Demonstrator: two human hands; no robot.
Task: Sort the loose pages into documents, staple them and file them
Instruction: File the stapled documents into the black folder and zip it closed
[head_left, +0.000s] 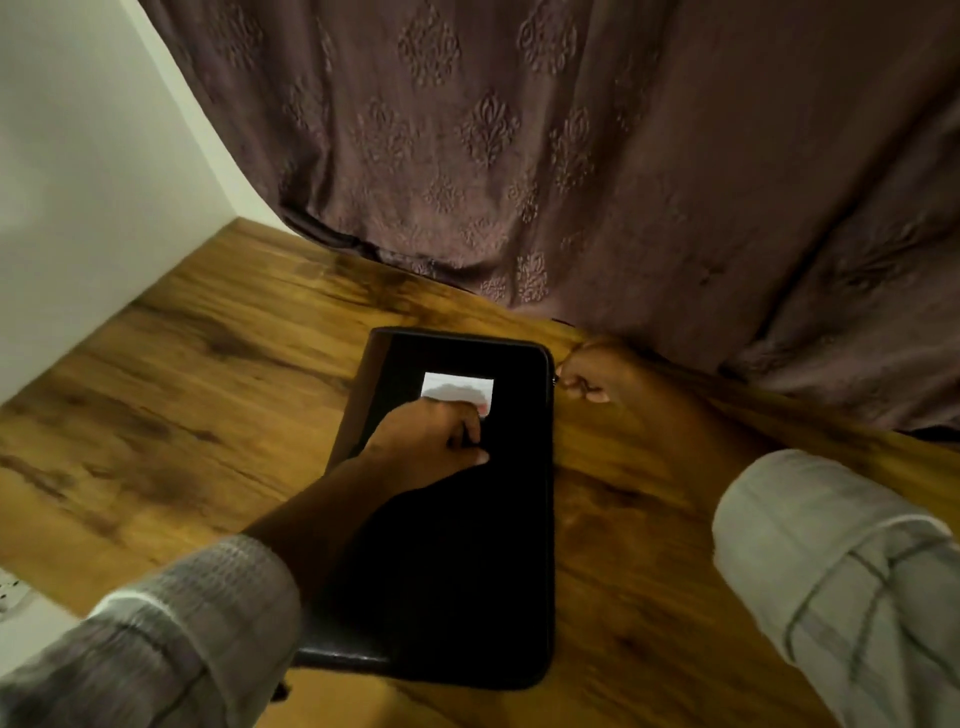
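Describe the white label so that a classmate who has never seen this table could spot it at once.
Start at the wooden table in front of the brown curtain, where a black folder lies flat. On the folder's far half sits the white label, partly hidden by the left hand. It is the only pale patch on that dark cover.

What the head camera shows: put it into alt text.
A black folder with a white label lies on a wooden table. The left hand rests on it; the right hand grips its far right corner, before a brown curtain.
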